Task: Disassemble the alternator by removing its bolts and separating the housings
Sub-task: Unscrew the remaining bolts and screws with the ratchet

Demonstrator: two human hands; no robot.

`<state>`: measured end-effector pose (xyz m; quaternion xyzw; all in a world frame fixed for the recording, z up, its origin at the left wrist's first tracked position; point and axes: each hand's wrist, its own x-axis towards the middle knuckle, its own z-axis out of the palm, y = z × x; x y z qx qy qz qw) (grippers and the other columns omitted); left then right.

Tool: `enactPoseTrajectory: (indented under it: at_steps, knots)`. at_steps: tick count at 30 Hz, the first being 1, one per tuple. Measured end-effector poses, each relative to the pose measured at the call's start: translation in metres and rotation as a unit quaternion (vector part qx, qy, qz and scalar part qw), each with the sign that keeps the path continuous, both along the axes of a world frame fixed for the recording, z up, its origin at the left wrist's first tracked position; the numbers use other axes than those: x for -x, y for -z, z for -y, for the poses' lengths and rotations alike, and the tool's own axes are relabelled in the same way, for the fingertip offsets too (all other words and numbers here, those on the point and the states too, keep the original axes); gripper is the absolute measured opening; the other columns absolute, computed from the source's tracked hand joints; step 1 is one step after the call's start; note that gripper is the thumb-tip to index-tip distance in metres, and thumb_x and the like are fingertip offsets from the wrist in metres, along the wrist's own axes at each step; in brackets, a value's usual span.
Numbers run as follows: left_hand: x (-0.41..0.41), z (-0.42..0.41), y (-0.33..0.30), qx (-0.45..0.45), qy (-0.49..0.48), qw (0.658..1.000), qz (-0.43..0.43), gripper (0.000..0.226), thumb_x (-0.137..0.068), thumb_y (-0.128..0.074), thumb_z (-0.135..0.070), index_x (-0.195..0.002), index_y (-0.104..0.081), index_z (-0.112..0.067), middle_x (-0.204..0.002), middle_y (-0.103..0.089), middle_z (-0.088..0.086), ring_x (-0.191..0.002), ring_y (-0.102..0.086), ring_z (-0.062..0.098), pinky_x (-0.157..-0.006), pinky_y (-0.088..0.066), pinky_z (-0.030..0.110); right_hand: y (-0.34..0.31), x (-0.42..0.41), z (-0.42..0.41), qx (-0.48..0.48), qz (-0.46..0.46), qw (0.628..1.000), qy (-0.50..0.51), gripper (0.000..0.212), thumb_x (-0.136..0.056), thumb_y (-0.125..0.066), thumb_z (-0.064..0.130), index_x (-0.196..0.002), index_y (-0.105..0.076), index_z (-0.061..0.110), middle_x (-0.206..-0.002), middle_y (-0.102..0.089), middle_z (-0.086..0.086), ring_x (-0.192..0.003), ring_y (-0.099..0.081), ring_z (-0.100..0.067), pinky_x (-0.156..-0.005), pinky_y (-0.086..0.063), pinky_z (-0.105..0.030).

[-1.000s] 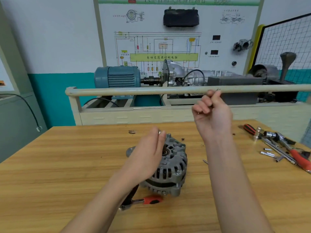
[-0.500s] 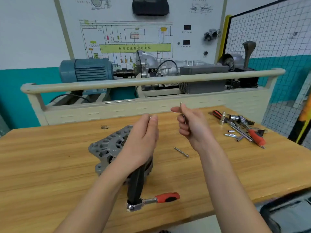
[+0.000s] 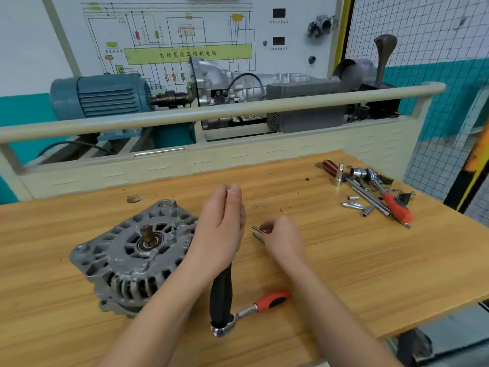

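Grey cast-aluminium alternator (image 3: 132, 256) lies shaft-up near counter (image 3: 370, 274) front-left edge; likely heavy, rigid, best gripped by rim. Left hand (image 3: 219, 229) pinches small silver part; right hand (image 3: 284, 241) pinches long thin bolts (image 3: 258, 232).

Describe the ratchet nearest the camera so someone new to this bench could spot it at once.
Start at the wooden workbench and find the grey alternator on its left half. Just right of it, by the near edge, lies the ratchet. Unlike the tool pile at the far right corner, it lies alone, with a tall black socket on its head.
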<state>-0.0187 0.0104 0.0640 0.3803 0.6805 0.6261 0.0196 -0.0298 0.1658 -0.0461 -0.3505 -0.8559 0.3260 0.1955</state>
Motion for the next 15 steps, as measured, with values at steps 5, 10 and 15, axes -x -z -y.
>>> enactPoseTrajectory:
  at_steps: [5, 10, 15]
  knots:
    - [0.005, -0.001, 0.006, -0.012, -0.008, 1.000, 0.001, 0.032, -0.103, -0.030, -0.023, -0.074, -0.038, -0.012, -0.050, -0.039, -0.012, -0.043, -0.034, 0.004, -0.041, -0.028, 0.013, 0.010, 0.009, 0.002, -0.042, 0.034, 0.998, -0.014, 0.022, -0.087, -0.066, 0.010, -0.105, -0.073, 0.017, -0.104, -0.071, -0.005, -0.099, -0.065, -0.021, -0.083, -0.054, -0.031]
    - [0.006, 0.005, 0.004, -0.047, -0.008, 0.998, 0.032, 0.035, -0.104, -0.028, -0.025, -0.073, -0.036, -0.011, -0.048, -0.038, -0.011, -0.038, -0.032, 0.005, -0.037, -0.026, 0.016, 0.012, 0.009, 0.004, -0.032, 0.028, 0.999, -0.020, 0.025, -0.084, -0.072, 0.016, -0.109, -0.071, 0.016, -0.108, -0.071, -0.005, -0.100, -0.065, -0.019, -0.088, -0.054, -0.034]
    - [0.009, 0.021, -0.002, -0.103, 0.001, 0.994, 0.027, 0.033, -0.105, -0.026, -0.024, -0.075, -0.035, -0.012, -0.051, -0.037, -0.010, -0.038, -0.030, 0.006, -0.036, -0.025, 0.017, -0.016, -0.006, 0.005, 0.043, -0.075, 0.996, -0.038, 0.021, -0.087, -0.070, 0.026, -0.104, -0.073, 0.014, -0.102, -0.072, 0.001, -0.095, -0.064, -0.012, -0.082, -0.050, -0.026]
